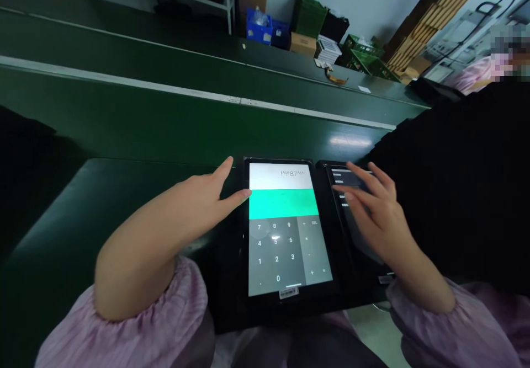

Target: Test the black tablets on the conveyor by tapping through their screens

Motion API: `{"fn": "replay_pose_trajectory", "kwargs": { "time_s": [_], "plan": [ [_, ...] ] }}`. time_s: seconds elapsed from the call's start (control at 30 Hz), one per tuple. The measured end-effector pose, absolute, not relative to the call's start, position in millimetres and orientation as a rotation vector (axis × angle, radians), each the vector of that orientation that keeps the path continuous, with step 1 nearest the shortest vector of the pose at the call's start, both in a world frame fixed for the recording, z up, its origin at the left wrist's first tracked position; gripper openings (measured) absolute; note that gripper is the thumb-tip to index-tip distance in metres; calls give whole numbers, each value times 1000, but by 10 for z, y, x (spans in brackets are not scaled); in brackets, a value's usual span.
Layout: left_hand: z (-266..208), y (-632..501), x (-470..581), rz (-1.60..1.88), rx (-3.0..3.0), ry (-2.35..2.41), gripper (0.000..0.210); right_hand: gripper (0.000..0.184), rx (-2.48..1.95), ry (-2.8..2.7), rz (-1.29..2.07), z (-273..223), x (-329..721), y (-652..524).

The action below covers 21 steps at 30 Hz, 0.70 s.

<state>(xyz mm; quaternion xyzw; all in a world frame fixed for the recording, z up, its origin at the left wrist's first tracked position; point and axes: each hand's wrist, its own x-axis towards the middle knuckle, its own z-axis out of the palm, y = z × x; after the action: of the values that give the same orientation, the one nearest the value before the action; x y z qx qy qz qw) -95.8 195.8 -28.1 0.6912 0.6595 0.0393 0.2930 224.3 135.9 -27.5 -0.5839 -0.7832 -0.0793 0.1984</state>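
A tablet (285, 230) lies before me with a calculator on its lit screen: a white band, a green band and grey number keys. My left hand (207, 194) is at its left edge, thumb at the screen's border and a finger stretched past the top corner; nothing is in its grasp. To the right lies a second tablet (360, 227) with a dark screen and small white lines of text. Over its upper part hovers my right hand (379, 205), fingers apart and holding nothing; whether a fingertip touches the glass I cannot tell.
A green bench (174, 131) with a pale strip runs across in front. Beyond it stand blue bins (259, 26), green crates (308, 17) and stacked cardboard (426, 26). Another person (476, 75) in pink is at the far right. A large black shape (464, 186) fills the right side.
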Motion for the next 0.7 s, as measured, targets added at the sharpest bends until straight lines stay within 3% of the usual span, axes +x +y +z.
{"fn": "replay_pose_trajectory", "kwargs": {
  "time_s": [0.2,0.7],
  "plan": [
    [-322,2000,-928,81,1750,1747,95,40,-1817,-2034,-292,-386,2668,1386],
    [-628,2298,-847,310,1904,1626,94,47,-1770,-1982,-188,-307,2784,1144]
  ]
}}
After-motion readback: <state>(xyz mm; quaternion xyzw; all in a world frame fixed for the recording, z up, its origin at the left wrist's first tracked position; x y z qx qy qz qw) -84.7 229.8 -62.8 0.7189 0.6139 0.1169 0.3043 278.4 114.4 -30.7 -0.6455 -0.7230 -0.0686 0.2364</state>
